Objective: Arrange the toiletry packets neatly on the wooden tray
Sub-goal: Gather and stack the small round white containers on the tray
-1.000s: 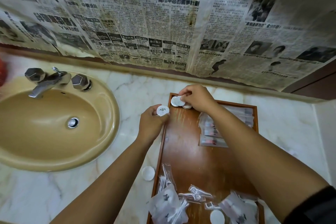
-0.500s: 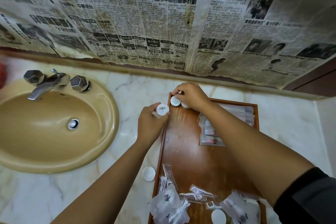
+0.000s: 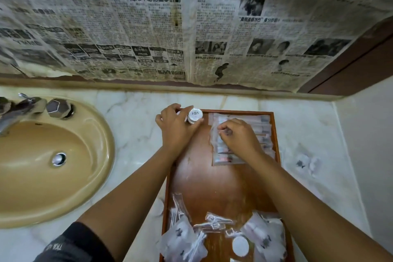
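Note:
A wooden tray [image 3: 191, 176] lies on the marble counter to the right of the sink. My left hand [image 3: 176, 127] grips a small stack of round white packets [image 3: 194, 115] at the tray's far left corner. My right hand [image 3: 238, 137] rests with curled fingers on a row of long clear packets [image 3: 225, 158] at the tray's far right, pinching the top plastic. At the tray's near end lie several loose clear packets [image 3: 180, 238] and one round white packet [image 3: 240, 245].
A tan sink [image 3: 49, 159] with a metal faucet [image 3: 12, 110] fills the left. Crumpled clear packets [image 3: 306, 162] lie on the counter right of the tray. A round white packet [image 3: 159, 206] shows beside the tray's left edge. A newspaper-covered wall stands behind.
My left hand has carried its round packet onto the stack at the tray's far left corner. My right hand left that stack and moved right onto the long clear packets.

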`<control>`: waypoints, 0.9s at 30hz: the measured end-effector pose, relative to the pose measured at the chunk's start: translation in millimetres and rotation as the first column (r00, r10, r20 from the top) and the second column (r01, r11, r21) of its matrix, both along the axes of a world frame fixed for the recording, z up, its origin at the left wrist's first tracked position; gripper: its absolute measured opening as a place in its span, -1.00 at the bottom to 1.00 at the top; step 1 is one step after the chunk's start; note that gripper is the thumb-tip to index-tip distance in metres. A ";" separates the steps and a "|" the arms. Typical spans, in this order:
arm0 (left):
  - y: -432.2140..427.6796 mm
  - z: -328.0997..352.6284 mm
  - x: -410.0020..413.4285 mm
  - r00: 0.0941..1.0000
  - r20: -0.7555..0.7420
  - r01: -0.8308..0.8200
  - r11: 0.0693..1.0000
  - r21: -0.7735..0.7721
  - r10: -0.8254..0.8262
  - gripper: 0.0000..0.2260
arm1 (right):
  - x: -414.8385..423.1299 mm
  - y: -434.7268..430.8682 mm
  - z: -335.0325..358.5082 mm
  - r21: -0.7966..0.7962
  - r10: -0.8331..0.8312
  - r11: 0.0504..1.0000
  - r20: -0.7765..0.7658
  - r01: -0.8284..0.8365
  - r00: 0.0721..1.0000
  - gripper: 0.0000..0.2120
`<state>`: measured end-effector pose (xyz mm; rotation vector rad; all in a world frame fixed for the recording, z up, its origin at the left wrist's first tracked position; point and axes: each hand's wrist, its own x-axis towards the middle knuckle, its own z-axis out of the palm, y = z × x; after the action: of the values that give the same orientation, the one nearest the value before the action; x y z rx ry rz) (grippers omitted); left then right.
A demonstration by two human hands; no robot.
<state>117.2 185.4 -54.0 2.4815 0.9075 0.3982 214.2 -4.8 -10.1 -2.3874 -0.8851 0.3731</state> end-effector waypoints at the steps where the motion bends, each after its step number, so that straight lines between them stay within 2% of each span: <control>1: -0.2 -2.0 3.0 1.000 -0.008 -0.001 1.000 0.009 0.001 -0.55 | -1.8 -5.2 0.3 -0.013 -0.006 1.000 -0.014 0.006 1.000 -0.88; 6: 1.4 -9.4 6.9 0.999 -0.053 0.006 0.997 0.078 -0.002 -0.55 | -5.8 -19.7 3.5 -0.056 -0.055 0.997 -0.073 0.051 0.996 -0.86; 12: 0.5 -7.4 -0.8 0.994 -0.108 0.039 0.992 0.120 -0.026 -0.40 | -14.0 -20.6 7.5 -0.079 -0.058 0.995 -0.055 0.053 0.997 -0.83; 17: -2.1 12.4 -31.6 0.999 -0.034 0.040 0.991 0.127 -0.036 -0.49 | -30.1 -20.6 8.7 -0.133 0.075 0.989 0.054 -0.067 0.996 -0.82; 22: -6.5 31.8 -100.1 0.997 -0.069 0.033 0.993 0.114 -0.025 -0.56 | -58.8 -15.7 13.8 -0.201 0.207 0.964 0.164 -0.173 0.964 -0.79; 27: -13.4 45.7 -187.4 0.982 -0.190 0.018 0.998 0.053 -0.007 -0.61 | -103.0 -10.3 23.1 -0.311 0.381 0.894 0.150 -0.322 0.912 -0.71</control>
<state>-70.2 172.1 -8.4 2.6080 0.9659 0.1865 111.2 -15.0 13.0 -2.5509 -1.4632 0.4157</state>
